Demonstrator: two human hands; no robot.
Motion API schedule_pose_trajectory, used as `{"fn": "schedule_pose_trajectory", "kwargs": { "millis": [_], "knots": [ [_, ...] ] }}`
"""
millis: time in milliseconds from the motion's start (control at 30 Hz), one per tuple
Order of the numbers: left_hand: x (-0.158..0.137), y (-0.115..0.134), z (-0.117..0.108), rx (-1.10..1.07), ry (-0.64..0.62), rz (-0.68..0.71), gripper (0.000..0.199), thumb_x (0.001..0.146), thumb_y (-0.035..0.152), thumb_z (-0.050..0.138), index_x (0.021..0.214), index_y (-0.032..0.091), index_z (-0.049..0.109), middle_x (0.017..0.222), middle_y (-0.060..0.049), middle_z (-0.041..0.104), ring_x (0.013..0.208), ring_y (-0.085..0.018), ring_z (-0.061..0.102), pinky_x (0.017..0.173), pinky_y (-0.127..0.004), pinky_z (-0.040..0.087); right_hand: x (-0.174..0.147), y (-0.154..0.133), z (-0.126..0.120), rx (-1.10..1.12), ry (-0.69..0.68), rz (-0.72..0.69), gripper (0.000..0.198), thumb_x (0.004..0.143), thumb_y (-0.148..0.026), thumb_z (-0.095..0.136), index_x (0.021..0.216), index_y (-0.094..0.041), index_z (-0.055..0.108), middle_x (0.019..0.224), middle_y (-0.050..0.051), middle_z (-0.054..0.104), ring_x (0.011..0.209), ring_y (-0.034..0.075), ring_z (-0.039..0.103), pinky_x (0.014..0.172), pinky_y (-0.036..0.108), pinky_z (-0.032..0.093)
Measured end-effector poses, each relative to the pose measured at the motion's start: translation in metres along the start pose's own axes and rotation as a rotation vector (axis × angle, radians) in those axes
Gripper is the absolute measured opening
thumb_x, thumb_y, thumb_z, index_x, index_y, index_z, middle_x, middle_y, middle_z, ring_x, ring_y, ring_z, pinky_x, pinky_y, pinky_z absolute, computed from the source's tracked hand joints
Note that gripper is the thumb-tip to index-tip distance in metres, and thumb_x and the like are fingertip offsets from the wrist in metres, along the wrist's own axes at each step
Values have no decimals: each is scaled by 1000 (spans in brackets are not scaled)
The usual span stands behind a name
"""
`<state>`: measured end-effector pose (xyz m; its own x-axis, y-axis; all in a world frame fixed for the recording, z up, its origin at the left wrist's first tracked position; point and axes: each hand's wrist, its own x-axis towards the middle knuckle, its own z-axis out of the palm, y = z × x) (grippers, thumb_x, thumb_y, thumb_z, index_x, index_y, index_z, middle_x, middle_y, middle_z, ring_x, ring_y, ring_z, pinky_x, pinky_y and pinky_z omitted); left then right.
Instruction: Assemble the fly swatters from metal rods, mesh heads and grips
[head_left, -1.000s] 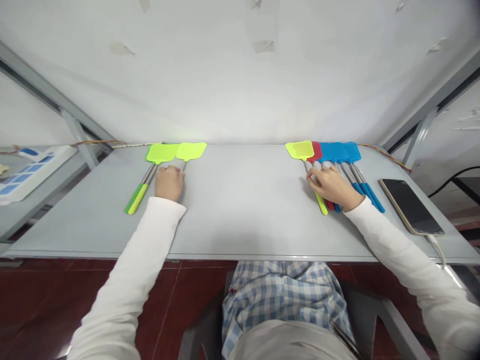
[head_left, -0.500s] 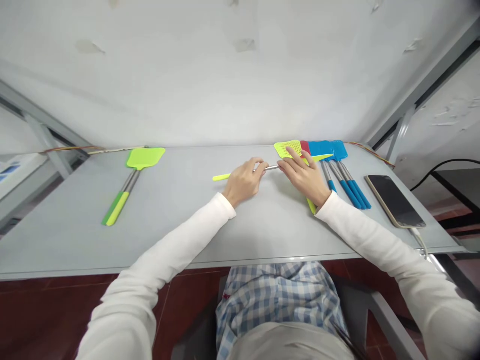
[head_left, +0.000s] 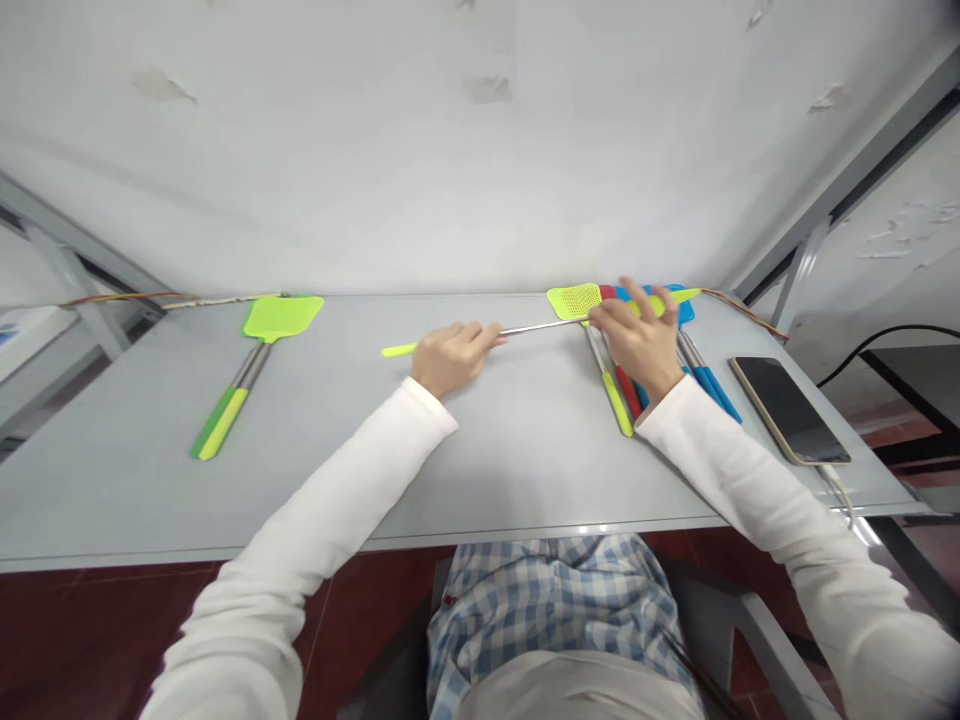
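A yellow-green telescopic fly swatter is stretched sideways above the table, its thin metal rod (head_left: pixel 541 327) bare between my hands. My left hand (head_left: pixel 454 358) is closed around the handle end, and the yellow grip tip pokes out to its left. My right hand (head_left: pixel 637 335) pinches the rod near the swatter's head, which points right and shows edge-on behind the fingers. Under and beside my right hand lie another yellow fly swatter (head_left: pixel 616 402), a red fly swatter (head_left: pixel 628 390) and several blue fly swatters (head_left: pixel 712 385), partly covered by that hand.
Green and yellow fly swatters (head_left: pixel 283 317) lie together at the left of the grey table (head_left: pixel 315 480). A phone (head_left: pixel 791 410) with a white cable rests at the right edge. A white wall (head_left: pixel 420 180) stands behind, with thin wires along its foot.
My hands have moved apart, the left one leftward and the right one rightward. Much more of the swatter's metal rod now shows between them.
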<state>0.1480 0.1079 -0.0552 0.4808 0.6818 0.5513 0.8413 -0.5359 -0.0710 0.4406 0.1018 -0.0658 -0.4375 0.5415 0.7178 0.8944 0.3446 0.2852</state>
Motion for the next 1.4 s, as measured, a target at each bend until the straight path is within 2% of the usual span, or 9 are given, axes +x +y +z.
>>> {"fn": "schedule_pose_trajectory", "kwargs": {
  "millis": [133, 267, 367, 500, 733, 867, 1100, 1267, 1400],
  "knots": [
    [-1, -25, -5, 3, 39, -44, 47, 98, 54, 33, 91, 26, 70, 62, -5, 57, 59, -18, 55, 52, -32, 25, 4, 22, -1, -55, 7, 83, 32, 99, -15, 39, 99, -26, 68, 107, 3, 73, 135, 25, 48, 111, 48, 21],
    [-2, -21, -2, 12, 54, -23, 47, 98, 53, 34, 91, 25, 70, 66, -7, 61, 60, -18, 56, 52, -32, 25, 6, 11, -9, 22, -120, 26, 31, 100, -19, 37, 109, -25, 66, 124, 7, 68, 138, 25, 44, 112, 51, 21],
    [-3, -12, 1, -6, 12, -2, 47, 98, 55, 34, 90, 25, 70, 66, -7, 60, 61, -19, 56, 53, -33, 25, 5, 0, -11, 87, -207, -40, 27, 101, -23, 41, 104, -24, 67, 107, 6, 73, 134, 25, 49, 112, 51, 24],
    [-2, -14, 2, -12, -26, 3, 48, 98, 54, 32, 87, 26, 69, 60, -5, 55, 58, -18, 53, 52, -33, 25, 3, 7, -8, 92, -210, -10, 21, 98, -26, 48, 96, -26, 69, 96, 4, 75, 130, 25, 51, 109, 50, 24],
    [-16, -80, -11, 96, 12, -123, 47, 94, 58, 37, 84, 27, 70, 57, -6, 53, 56, -20, 51, 53, -32, 25, -1, 66, -10, -15, -204, 216, 25, 97, -29, 48, 94, -25, 73, 94, 8, 75, 125, 33, 52, 102, 56, 25],
    [-25, -107, -11, 110, 27, -175, 46, 92, 58, 39, 82, 26, 70, 61, -8, 60, 56, -20, 52, 52, -33, 26, -2, 77, -11, -43, -251, 228, 29, 99, -28, 43, 98, -26, 72, 99, 8, 74, 123, 30, 54, 100, 53, 28],
    [-26, -108, -14, 77, 18, -197, 43, 90, 57, 41, 81, 27, 71, 68, -9, 66, 61, -22, 57, 53, -34, 29, -6, 75, -11, 10, -245, 175, 34, 101, -38, 38, 108, -22, 68, 116, 9, 71, 129, 29, 50, 107, 50, 25],
    [-28, -111, -18, 48, -22, -236, 42, 90, 58, 41, 83, 28, 69, 70, -9, 65, 65, -22, 58, 54, -35, 29, -9, 83, -6, -26, -272, 178, 26, 99, -29, 42, 102, -21, 66, 129, 11, 64, 135, 29, 45, 108, 53, 25],
    [-30, -112, -17, 56, 2, -215, 42, 92, 58, 40, 84, 29, 68, 69, -9, 64, 63, -22, 57, 53, -35, 30, -8, 87, -6, -48, -291, 189, 27, 99, -29, 41, 97, -21, 67, 120, 11, 67, 133, 29, 45, 107, 52, 25]
  ]
}}
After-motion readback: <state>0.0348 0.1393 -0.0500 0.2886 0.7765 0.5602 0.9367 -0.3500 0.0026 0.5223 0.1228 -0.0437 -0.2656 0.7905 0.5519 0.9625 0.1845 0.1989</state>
